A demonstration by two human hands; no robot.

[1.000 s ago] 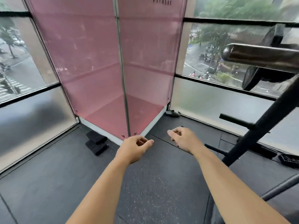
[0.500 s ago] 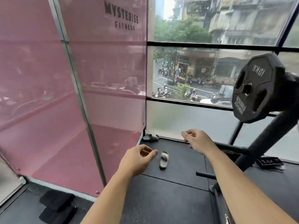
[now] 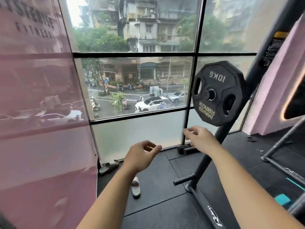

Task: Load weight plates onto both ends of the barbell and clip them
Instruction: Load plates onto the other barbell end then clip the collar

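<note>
While we are reaching both empty, loosely curled hands, left hand (image 3: 142,156) and right hand (image 3: 200,138), toward the weight plate (image 3: 217,93) at two o'clock, it is risking slipping off its peg if gripped poorly.

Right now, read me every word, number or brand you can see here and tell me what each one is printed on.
"10KG": on the black weight plate, near its top, upside down.
"HAMMER STRENGTH": same plate, near its lower edge, upside down.
"...STERISE FITNESS": on the pink panel at upper left, first letters cut off.
White logo on the rack base: too blurred to read.
Lettering on the rack upright at upper right: blurred, unreadable.
Shop signs across the street: too small.
</note>
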